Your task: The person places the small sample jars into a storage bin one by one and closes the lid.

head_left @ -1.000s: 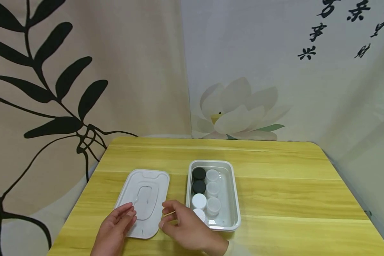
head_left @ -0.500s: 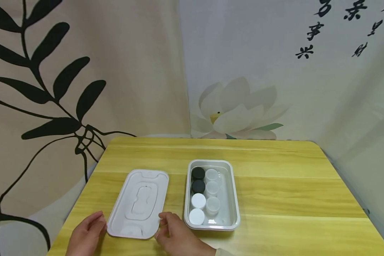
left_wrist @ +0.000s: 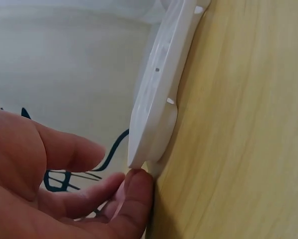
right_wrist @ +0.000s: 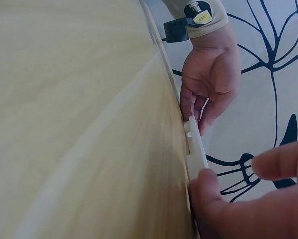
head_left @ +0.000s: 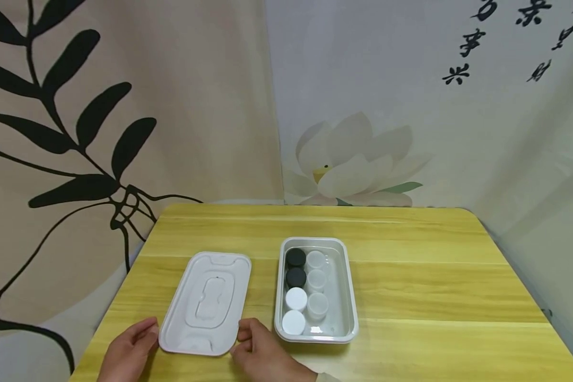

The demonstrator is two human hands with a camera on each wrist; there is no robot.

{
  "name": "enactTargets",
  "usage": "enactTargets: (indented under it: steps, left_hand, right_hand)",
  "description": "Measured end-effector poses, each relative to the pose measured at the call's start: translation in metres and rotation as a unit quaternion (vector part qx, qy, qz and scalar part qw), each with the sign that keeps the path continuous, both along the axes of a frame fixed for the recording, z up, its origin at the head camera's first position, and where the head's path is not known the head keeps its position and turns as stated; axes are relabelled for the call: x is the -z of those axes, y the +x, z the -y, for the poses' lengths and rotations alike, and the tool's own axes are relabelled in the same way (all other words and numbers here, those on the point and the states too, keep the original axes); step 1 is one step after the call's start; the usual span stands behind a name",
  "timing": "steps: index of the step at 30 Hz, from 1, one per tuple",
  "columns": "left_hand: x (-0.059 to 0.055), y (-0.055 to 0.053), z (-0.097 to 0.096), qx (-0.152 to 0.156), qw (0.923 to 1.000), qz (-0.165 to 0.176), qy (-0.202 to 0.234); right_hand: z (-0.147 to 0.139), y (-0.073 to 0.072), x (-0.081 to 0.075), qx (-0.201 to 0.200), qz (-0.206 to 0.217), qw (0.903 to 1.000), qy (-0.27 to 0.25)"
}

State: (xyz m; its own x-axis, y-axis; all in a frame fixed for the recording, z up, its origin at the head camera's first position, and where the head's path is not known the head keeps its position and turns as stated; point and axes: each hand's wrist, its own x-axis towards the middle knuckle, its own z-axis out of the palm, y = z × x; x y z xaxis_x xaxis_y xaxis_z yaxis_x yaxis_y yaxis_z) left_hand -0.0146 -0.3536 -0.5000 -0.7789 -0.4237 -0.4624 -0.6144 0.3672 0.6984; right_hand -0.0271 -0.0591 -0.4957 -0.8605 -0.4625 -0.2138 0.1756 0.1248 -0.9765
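A white rectangular plastic lid (head_left: pixel 205 307) lies on the table, left of a white plastic box. At its near left corner is my left hand (head_left: pixel 130 353). In the left wrist view, that hand's fingertips (left_wrist: pixel 138 186) touch the edge of the lid (left_wrist: pixel 156 94) from below, the thumb held apart from it. My right hand (head_left: pixel 267 354) is at the near right corner. The right wrist view has its fingertips (right_wrist: pixel 209 184) against the lid's edge (right_wrist: pixel 196 149), while one digit stands clear.
The white box (head_left: pixel 344 302) holds small round containers: black caps (head_left: pixel 296 258), white caps (head_left: pixel 296 299) and translucent ones (head_left: pixel 317 280). Wooden table (head_left: pixel 434 297) extends to the right. Printed curtains (head_left: pixel 219 106) hang behind. A small device (right_wrist: pixel 177 31) sits at the left sleeve.
Both hands have come down from over the lid to its two near corners, the left one moving leftward. Over the last half second they have barely moved. The lid lies in nearly the same place.
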Motion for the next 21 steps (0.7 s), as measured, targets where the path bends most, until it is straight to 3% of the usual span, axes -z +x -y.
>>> enactTargets:
  steps: [7, 13, 18, 21]
  left_hand:
    - [0.001, -0.001, -0.002, -0.004, 0.9998, 0.007, -0.017]
    - [0.002, -0.003, -0.002, 0.024, 0.9987, 0.014, -0.041]
    - [0.005, -0.004, 0.001, 0.021, 0.9997, 0.011, 0.0]
    - [0.005, -0.004, 0.004, 0.002, 0.9988, 0.014, 0.047]
  right_hand:
    - [0.004, -0.002, 0.008, 0.017, 0.041, 0.9984, -0.034]
    - [0.008, -0.007, 0.016, 0.034, 0.069, 0.9923, -0.097]
    - [0.012, -0.009, 0.022, 0.046, 0.08, 0.9875, -0.128]
    - [0.014, -0.01, 0.024, 0.057, 0.085, 0.9849, -0.14]
